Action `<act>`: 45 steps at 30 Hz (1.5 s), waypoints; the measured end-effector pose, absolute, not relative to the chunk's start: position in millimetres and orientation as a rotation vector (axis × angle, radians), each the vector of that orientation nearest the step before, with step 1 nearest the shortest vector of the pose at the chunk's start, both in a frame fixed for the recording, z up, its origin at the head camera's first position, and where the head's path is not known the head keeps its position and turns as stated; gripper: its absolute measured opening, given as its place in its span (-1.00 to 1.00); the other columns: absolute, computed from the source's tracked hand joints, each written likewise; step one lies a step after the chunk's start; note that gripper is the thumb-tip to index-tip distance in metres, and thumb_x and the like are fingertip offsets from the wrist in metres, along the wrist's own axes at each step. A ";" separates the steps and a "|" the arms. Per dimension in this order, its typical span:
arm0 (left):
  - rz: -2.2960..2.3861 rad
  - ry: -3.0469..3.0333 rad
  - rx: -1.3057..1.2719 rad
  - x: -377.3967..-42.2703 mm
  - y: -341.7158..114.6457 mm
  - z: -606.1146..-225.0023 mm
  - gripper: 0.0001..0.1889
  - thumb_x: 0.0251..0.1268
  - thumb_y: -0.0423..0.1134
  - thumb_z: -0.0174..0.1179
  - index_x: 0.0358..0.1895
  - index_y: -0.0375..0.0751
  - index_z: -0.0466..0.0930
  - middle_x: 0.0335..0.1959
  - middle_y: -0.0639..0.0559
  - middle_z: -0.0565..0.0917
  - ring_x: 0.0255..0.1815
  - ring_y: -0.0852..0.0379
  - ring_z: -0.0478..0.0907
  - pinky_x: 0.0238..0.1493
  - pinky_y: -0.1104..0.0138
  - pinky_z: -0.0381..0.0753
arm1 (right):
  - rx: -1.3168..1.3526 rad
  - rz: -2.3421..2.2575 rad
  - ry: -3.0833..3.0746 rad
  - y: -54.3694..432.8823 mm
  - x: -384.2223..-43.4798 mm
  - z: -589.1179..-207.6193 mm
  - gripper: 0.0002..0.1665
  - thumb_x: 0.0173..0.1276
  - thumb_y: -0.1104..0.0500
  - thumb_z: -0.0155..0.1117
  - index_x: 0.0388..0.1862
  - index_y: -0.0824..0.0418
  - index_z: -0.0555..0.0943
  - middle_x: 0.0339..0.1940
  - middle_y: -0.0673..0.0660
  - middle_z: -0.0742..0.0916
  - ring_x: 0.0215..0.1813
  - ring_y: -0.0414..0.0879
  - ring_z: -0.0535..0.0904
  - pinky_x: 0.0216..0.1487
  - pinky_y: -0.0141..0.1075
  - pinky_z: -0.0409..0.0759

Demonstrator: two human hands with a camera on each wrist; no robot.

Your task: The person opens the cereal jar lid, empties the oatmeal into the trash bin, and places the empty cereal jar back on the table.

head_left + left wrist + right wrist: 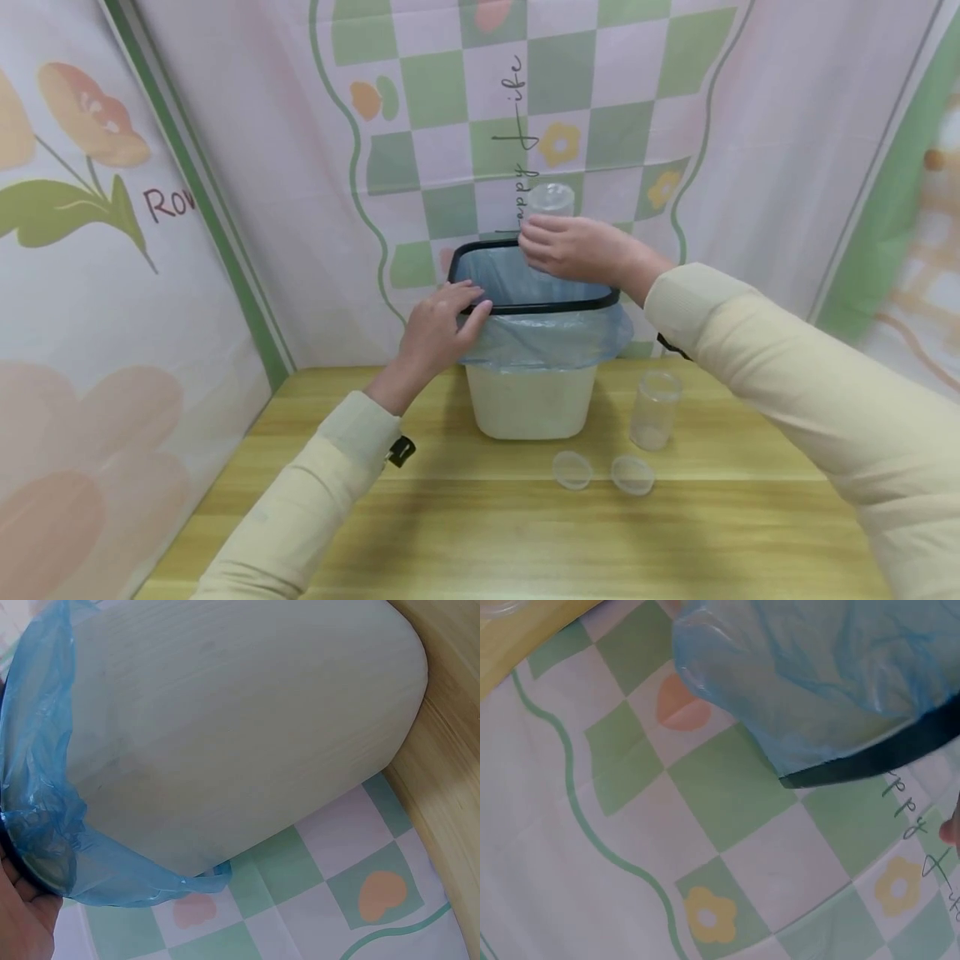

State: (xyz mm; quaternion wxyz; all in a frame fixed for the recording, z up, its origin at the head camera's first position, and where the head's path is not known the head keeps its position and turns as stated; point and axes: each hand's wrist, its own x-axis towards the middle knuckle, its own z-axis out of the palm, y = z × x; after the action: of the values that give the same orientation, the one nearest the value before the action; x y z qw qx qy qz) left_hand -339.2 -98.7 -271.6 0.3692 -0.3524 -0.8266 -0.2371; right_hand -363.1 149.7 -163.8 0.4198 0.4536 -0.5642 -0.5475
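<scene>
A cream trash bin (531,404) stands upright on the table, lined with a blue plastic bag (555,337) that folds out over its sides under a black rim ring (555,308). My left hand (438,329) grips the near left corner of this rim; the left wrist view shows its fingers (26,889) bent at the ring. Over the bin's mouth, my right hand (573,250) holds a clear plastic jar (552,198), whose lower part the fingers hide. Only a fingertip (949,831) of that hand enters the right wrist view.
A second clear jar (655,412) stands on the wooden table (450,525), right of the bin. Two clear round lids (572,471) lie flat in front of it. Close behind the bin hangs a checkered curtain (435,158); another curtain (112,317) borders the left side.
</scene>
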 end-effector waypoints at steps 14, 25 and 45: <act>-0.614 -2.118 -0.904 -339.5 -99.7 -271.6 -0.68 0.42 -0.15 0.12 0.01 -0.31 0.68 0.00 -0.15 0.69 0.17 -0.04 0.54 0.21 0.13 0.48 | 1.280 -1.367 -1.386 146.9 -365.7 -164.9 -0.68 0.27 0.31 0.36 0.01 0.21 0.61 0.08 0.19 0.60 0.18 0.06 0.46 0.38 -0.16 0.23; -0.619 -2.115 -0.908 -339.6 -99.8 -271.1 -0.68 0.43 -0.15 0.12 0.01 -0.30 0.68 -0.02 -0.14 0.69 0.17 -0.03 0.54 0.22 0.13 0.48 | 1.216 -1.377 -1.374 145.8 -363.9 -158.2 -0.61 0.28 0.31 0.36 0.09 0.24 0.57 0.12 0.20 0.58 0.22 0.07 0.44 0.41 -0.14 0.19; -0.621 -2.122 -0.910 -340.7 -98.7 -272.5 -0.68 0.43 -0.15 0.11 0.02 -0.31 0.68 0.00 -0.14 0.69 0.19 -0.03 0.53 0.28 0.15 0.40 | 1.082 -1.268 -1.424 149.8 -363.5 -159.2 -0.58 0.27 0.36 0.34 0.12 0.26 0.56 0.14 0.22 0.60 0.25 0.08 0.44 0.44 -0.14 0.16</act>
State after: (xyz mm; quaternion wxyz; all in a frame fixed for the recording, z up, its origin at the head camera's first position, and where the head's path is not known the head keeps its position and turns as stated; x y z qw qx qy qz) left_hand -340.7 -98.7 -272.5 0.3663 -0.3541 -0.8258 -0.2417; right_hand -363.5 149.8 -159.2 0.4571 0.4390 -0.5777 -0.5144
